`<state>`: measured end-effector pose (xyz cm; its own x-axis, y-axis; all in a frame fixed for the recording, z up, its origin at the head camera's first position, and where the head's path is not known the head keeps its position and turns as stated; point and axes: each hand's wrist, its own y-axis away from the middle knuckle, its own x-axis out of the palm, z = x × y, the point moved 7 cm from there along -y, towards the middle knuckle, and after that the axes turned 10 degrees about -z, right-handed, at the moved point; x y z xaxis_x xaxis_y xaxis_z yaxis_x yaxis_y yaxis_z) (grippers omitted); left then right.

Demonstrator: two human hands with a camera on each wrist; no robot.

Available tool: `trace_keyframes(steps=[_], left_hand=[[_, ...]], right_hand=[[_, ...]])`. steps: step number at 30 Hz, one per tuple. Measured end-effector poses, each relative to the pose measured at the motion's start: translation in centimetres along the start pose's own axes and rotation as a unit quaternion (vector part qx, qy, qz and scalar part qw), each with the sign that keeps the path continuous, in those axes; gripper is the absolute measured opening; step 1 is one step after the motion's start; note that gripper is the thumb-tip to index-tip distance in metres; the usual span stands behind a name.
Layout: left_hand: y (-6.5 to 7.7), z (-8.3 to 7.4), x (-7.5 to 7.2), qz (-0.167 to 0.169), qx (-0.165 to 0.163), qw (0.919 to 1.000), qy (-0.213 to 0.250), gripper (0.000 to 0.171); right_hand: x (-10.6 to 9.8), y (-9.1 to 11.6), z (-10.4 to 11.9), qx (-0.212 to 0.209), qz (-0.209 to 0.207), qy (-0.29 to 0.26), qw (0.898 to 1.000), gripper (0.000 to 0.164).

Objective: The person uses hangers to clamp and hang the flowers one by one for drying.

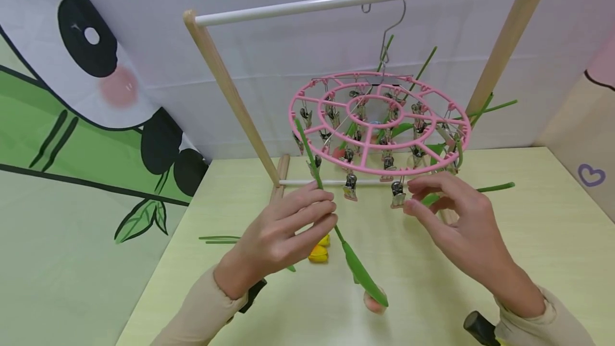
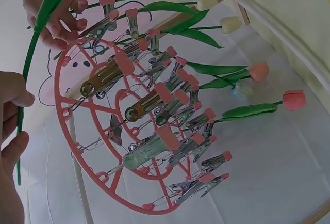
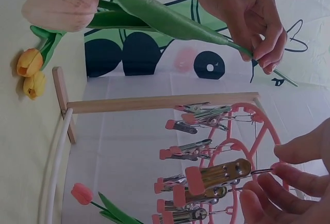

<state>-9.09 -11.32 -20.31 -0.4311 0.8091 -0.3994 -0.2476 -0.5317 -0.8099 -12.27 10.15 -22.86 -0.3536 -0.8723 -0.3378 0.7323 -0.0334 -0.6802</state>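
Green stem (image 1: 308,152) pinched between fingertips (image 3: 268,68) of left hand (image 1: 283,231)

Both arms reach fwd from the bottom of the head view, hands abt level & well apart. L arm: beige L sleeve (image 1: 199,308) ends just short of the L wrist (image 1: 230,277), forearm slanting up & to the R; L hand (image 1: 283,231) has its back twd the head cam, fingers bent & lined up side by side, tips pointing R. Thumb's hidden there, but the wrist views show a pinch grip. R arm: beige R sleeve (image 1: 538,324), forearm slanting up & to the L; R hand (image 1: 461,223) points L, fingers loosely curved, thumb below index w/ a small gap btwn tips, nothing pinched.
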Motion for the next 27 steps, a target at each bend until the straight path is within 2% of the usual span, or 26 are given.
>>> trace_keyframes(steps=[6,15,18,22,25,27], left_hand=[[-0.8,-0.2,0.1,0.001,0.027,0.9996,0.005,0.012],[-2.0,-0.6,0.7,0.013,0.051,0.9986,0.004,0.009],[-2.3,-0.8,1.0,0.021,0.059,0.998,-0.005,0.01],[-2.5,-1.0,1.5,0.022,0.066,0.9975,-0.013,0.01],[-2.5,-1.2,1.7,0.014,0.062,0.9979,-0.015,0.009],[-2.5,-1.3,1.8,0.01,0.047,0.9988,-0.006,0.009]], right_hand=[[0.1,0.0,1.7,-0.026,0.01,-0.013,1.0,0.037],[2.0,0.7,2.6,-0.022,0.072,-0.062,0.995,0.037],[2.9,1.0,2.7,-0.026,0.097,-0.094,0.991,0.038],[4.3,1.7,2.9,-0.034,0.14,-0.144,0.979,0.032],[4.9,2.1,2.9,-0.047,0.15,-0.165,0.974,0.029],[5.1,2.2,2.8,-0.054,0.146,-0.17,0.973,0.028]])
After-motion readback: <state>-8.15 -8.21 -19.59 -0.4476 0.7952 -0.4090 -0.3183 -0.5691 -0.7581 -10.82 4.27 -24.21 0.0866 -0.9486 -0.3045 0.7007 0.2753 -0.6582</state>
